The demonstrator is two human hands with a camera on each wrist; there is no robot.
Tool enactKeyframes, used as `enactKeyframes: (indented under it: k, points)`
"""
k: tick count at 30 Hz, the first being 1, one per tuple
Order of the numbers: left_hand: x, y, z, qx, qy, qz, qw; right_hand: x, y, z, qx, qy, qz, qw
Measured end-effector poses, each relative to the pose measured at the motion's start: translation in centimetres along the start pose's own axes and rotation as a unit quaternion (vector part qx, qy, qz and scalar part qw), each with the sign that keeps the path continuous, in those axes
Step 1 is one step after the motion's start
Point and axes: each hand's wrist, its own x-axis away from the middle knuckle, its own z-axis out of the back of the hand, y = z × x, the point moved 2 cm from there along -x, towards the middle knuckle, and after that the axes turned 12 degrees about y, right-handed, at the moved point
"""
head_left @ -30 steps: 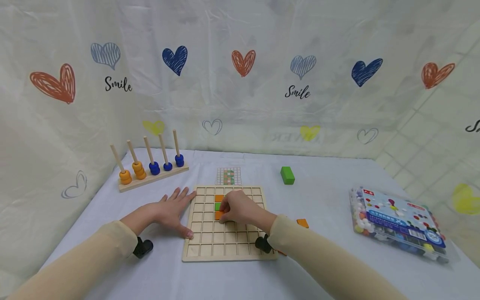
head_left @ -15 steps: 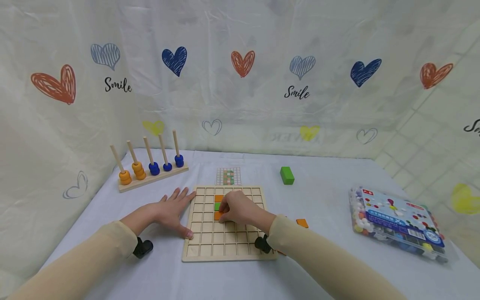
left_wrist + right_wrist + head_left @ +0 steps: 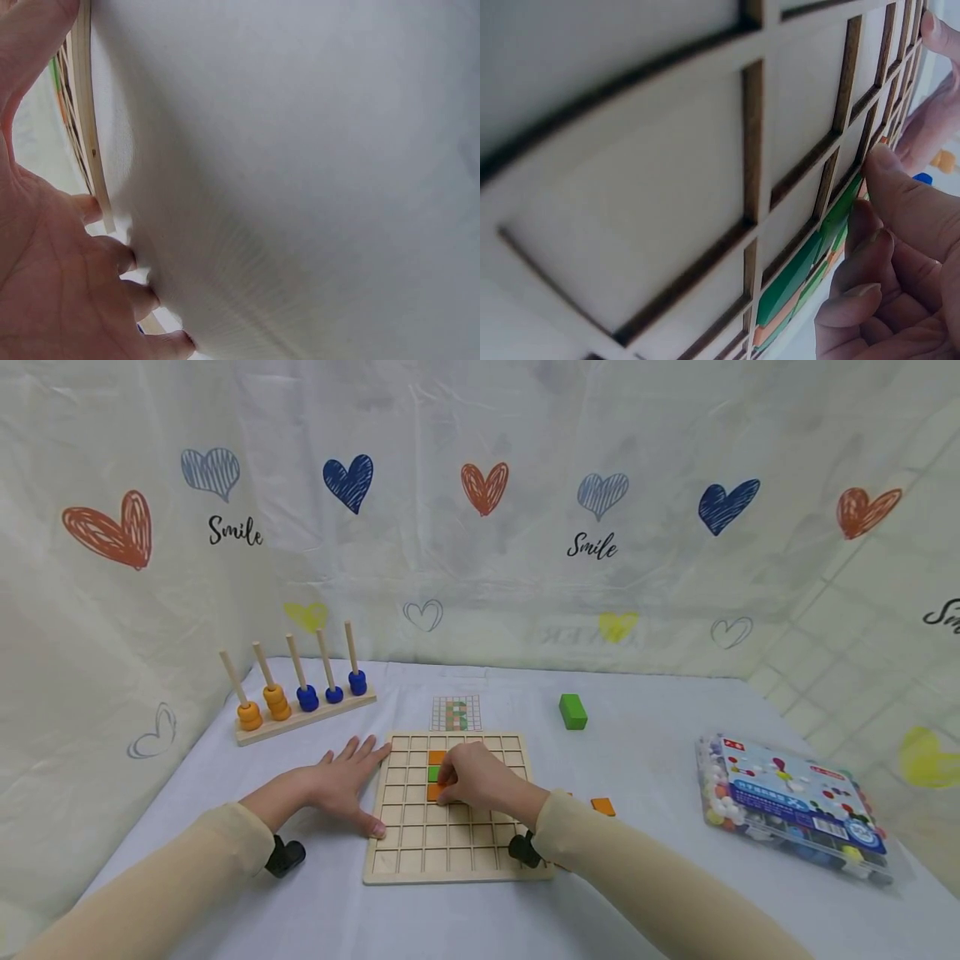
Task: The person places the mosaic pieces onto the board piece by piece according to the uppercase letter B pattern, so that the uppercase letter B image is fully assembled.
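A square wooden grid board (image 3: 412,860) lies flat on the cloth. My left hand (image 3: 341,787) is spread on the cloth along its left side, with thumb and index fingertip at the edge. In the left wrist view this hand (image 3: 56,277) shows its palm beside the board's rim (image 3: 91,127). My right hand (image 3: 483,777) is over the grid, pinching an orange tile (image 3: 433,792) at a cell between thumb and finger. A green tile (image 3: 433,774) and another orange tile (image 3: 437,757) are lined up behind it. The right wrist view shows green tiles (image 3: 789,276) under the curled fingers.
A printed grid card (image 3: 456,713) lies behind the board, with a green block (image 3: 573,712) to its right. A loose orange tile (image 3: 603,807) is near the right forearm. A peg abacus (image 3: 307,724) stands back left; a clear plastic box (image 3: 798,802) sits far right.
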Motion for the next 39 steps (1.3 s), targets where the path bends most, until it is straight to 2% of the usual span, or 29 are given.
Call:
enactKeyframes:
  k: [7,13,20,25,31,39]
  points:
    - [-0.7,-1.0,-0.7,-0.001,0.004,-0.005,1.0000,0.4,0.6,0.8,-0.029,-0.001,-0.007,1.000]
    - [-1.0,-1.3,-1.0,-0.006,0.009,-0.004,0.9999,1.1,2.3,2.1,-0.034,0.020,-0.022,0.999]
    - [-0.5,-0.7,-0.4,-0.004,0.005,-0.009,0.9999,2.3,5.2,4.3,-0.030,0.041,-0.073,0.996]
    - [0.2,0.2,0.2,-0.002,-0.001,-0.004,1.0000,3.5,7.8,6.1,-0.018,0.049,-0.082,0.995]
    - [0.5,0.9,0.4,-0.009,-0.001,0.003,1.0000,5.6,10.5,7.9,-0.002,0.037,-0.093,0.995]
    - [0.6,1.0,0.4,-0.019,0.000,0.001,0.9998,7.5,13.0,8.9,0.007,0.007,-0.109,0.994]
